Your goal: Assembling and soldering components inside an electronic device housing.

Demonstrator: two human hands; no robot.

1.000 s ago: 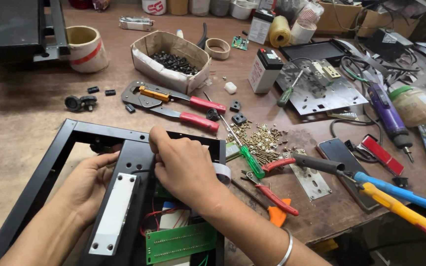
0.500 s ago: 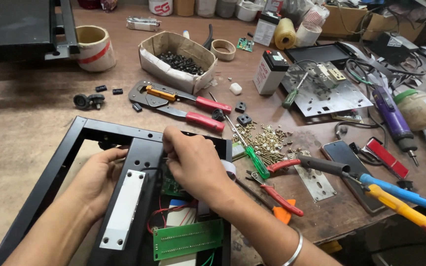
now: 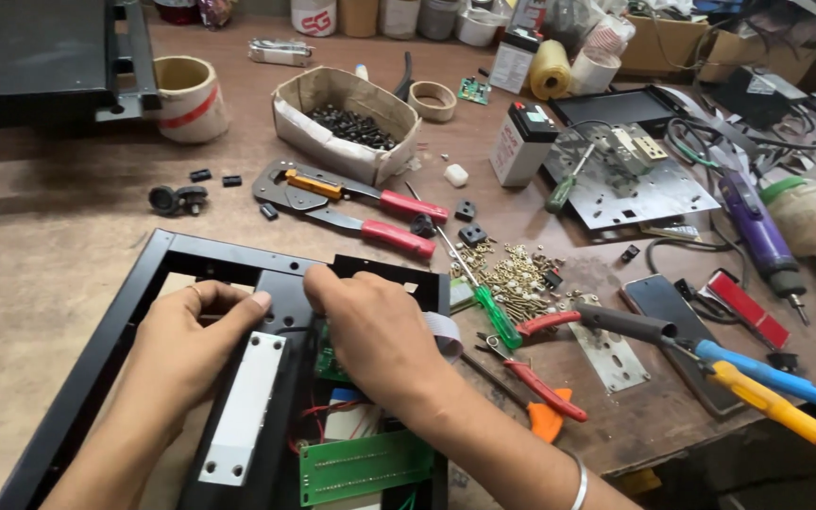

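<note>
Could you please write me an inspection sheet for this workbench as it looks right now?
Surface: brown table, worn, crowded on its right side.
Job's things: black metal frame; white bar; green circuit board.
Clutter: box of black screws, red-handled crimper, brass screws, green screwdriver.
Hands: left hand and right hand both rest on the frame.
Cables: red wires inside the frame.
Surroundings: tape rolls, containers behind.
</note>
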